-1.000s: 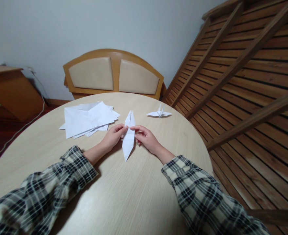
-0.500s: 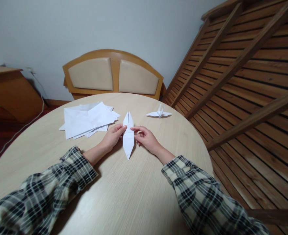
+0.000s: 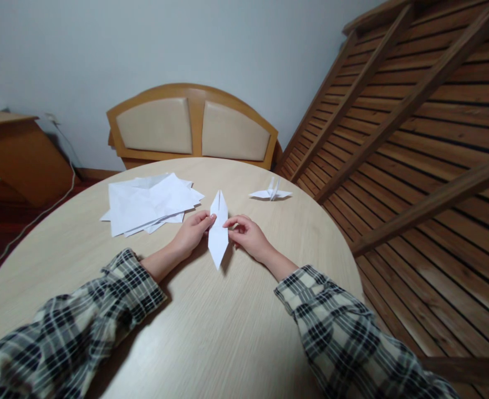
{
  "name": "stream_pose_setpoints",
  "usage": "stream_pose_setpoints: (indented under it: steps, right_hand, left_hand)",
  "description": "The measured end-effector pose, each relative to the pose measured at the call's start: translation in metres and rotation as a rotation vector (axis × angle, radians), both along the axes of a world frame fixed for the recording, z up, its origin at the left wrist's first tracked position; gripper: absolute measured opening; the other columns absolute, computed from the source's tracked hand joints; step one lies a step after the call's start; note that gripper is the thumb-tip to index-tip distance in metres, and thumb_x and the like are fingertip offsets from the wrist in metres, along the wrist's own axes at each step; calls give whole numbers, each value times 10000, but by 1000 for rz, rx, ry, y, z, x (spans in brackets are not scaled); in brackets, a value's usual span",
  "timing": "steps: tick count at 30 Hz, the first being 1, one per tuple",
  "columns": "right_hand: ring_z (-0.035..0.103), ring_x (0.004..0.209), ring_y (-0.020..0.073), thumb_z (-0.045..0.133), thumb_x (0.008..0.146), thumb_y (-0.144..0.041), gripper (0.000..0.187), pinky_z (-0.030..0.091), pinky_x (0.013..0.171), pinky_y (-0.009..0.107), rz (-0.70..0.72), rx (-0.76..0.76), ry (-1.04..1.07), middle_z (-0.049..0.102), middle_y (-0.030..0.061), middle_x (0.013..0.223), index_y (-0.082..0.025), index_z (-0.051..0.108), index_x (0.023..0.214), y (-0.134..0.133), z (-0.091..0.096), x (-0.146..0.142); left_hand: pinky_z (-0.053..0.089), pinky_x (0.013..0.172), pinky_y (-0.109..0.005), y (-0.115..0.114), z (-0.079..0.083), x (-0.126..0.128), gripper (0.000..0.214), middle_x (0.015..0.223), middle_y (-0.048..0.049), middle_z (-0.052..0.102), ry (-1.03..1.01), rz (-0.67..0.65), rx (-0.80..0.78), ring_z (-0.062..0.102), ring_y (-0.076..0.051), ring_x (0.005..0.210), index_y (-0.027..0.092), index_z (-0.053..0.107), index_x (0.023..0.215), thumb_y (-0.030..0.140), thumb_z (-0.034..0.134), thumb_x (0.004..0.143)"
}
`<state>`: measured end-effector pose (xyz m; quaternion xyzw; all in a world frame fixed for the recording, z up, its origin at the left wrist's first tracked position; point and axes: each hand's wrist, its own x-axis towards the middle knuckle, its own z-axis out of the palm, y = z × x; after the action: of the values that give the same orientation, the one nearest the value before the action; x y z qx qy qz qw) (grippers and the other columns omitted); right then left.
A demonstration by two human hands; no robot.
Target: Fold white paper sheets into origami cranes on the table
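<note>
A folded piece of white paper (image 3: 218,241), long and pointed at both ends, is held just above the table between my two hands. A slit runs down from its far tip. My left hand (image 3: 192,231) pinches its left edge, thumb on top. On the right edge, my right hand (image 3: 246,237) grips the paper between thumb and fingers near the middle. The undersides of the fingers are partly hidden. A finished white paper crane (image 3: 271,192) stands beyond my right hand, its wings spread.
A loose stack of white paper sheets (image 3: 144,205) lies at the left on the round wooden table (image 3: 211,343). Behind the table stands a padded headboard (image 3: 197,127). Wooden slats (image 3: 419,149) lean along the right side, and a cabinet (image 3: 20,160) is at the far left.
My right fingers have shifted slightly down along the paper's right edge. The paper has tilted a little; my left hand keeps its hold.
</note>
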<state>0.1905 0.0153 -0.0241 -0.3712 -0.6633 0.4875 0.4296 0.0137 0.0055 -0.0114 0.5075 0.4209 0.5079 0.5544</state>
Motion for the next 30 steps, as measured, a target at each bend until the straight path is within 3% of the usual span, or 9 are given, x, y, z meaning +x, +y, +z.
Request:
stream_pose_setpoints:
  steps: [16,24,30]
  right_hand:
    - [508,568,61,633,776,-178,12,467,434,187,-13,-34,-25,487,0,858,-175,635,787,0,4,1]
    - [501,488,60,660,807,-423,268,426,411,200,17,-45,-6,509,-15,762,-177,569,753,1,3,0]
    - [494,484,76,648,826,-367,232,417,429,188,28,-153,13,532,-42,624,-198,500,769,-2,5,-3]
  left_hand:
    - [299,531,-257,1,-1,-2,172,612,9,535,28,-32,53,434,-112,542,154,609,736,310,655,790]
    - [354,549,-262,2,-3,0,136,668,-29,612,-27,-74,27,523,-128,577,160,615,770,290,650,789]
    - [375,550,-243,1,-3,0,143,683,-32,629,-30,-88,46,565,-122,592,149,618,801,290,628,828]
